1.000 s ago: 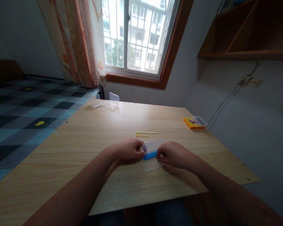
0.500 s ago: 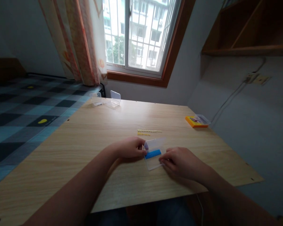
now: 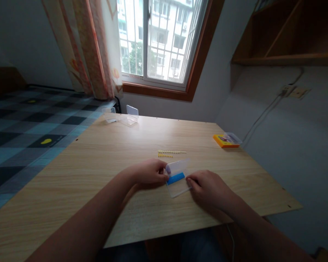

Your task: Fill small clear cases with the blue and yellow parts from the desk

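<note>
A small clear plastic box lies open on the wooden table, with a blue strip of small pieces inside it. My left hand is closed on the box's left edge, thumb and fingers pinching it. My right hand rests curled at the box's right edge, fingertips touching its lower half; I cannot see anything held in it. Just beyond the box lie two short rows of tiny yellow pieces.
Another clear open box and a small clear container stand at the table's far left corner. An orange box with a clear lid sits at the right edge by the wall. A bed with a checked cover adjoins the table's left side.
My right hand slid from on top of the box's right half to its right edge, uncovering the blue strip. My left hand kept its hold. The camera shifted slightly.
</note>
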Motion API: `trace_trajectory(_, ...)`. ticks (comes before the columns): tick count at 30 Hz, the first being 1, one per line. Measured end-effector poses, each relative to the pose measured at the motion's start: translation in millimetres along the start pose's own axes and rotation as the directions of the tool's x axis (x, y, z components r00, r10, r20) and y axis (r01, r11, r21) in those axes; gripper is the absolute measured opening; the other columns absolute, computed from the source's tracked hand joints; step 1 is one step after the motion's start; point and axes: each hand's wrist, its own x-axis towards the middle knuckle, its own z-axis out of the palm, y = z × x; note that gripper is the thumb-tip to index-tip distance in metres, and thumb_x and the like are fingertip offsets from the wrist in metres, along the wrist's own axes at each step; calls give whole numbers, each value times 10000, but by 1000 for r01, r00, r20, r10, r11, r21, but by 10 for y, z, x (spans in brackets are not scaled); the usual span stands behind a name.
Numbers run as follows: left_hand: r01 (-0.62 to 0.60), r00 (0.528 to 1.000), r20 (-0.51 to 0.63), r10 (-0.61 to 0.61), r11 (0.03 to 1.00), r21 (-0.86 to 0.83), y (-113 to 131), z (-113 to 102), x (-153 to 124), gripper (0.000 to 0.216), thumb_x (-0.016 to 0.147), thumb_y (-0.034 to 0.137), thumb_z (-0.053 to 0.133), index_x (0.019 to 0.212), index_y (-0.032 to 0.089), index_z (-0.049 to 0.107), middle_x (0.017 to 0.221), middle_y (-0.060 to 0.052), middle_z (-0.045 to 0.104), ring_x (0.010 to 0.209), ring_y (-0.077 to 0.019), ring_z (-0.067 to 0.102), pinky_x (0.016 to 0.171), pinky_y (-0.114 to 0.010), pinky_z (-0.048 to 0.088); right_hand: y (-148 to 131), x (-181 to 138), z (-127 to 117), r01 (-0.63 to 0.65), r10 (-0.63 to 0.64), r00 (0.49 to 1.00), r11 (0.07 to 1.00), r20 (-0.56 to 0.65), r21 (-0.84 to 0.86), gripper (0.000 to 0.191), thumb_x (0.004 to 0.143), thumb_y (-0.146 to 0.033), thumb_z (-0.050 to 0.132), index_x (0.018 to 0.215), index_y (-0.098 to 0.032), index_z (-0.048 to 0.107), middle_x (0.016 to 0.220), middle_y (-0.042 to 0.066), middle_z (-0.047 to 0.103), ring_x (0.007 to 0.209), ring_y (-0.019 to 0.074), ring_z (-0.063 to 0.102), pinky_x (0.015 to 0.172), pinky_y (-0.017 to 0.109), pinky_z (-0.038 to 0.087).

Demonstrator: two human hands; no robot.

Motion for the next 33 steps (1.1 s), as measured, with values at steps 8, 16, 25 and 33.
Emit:
trace_trajectory(8,-3,1000,3,3,1000,6,-12,11,13,227,801,379,608,877,183,695,797,-26,684,699,-184,562,605,-290,346,-43,52,24,-18,17,999,999,-29,-45,357,1029,-314,432,910,-226,757,966,56,765,893,186,684,727,273,365)
trace_trajectory(16,-5,1000,-8,6,999,37,14,-1,-5,252,820,409,596,875,185,698,789,-17,687,702,-182,573,587,-280,331,-70,116,39,-24,20,998,998,-59,-66,339,1033,-321,445,958,-239,766,993,53,766,909,196,695,735,281,383)
trace_trajectory(25,-6,1000,-5,6,1000,10,-15,18,9,240,807,405,608,859,187,692,763,-11,672,685,-174,555,583,-276,327,-74,219,33,-13,9,999,997,-43,-78,336,1041,-327,444,1043,-251,771,1043,63,761,981,200,689,770,272,405)
trace_trajectory(33,-14,1000,-17,14,1000,4,-25,29,10,231,809,392,606,839,180,691,755,-16,668,667,-169,542,575,-280,318,-53,202,22,-7,5,996,1000,-86,-27,334,1034,-331,455,1044,-250,779,1039,54,762,969,185,685,774,268,400)
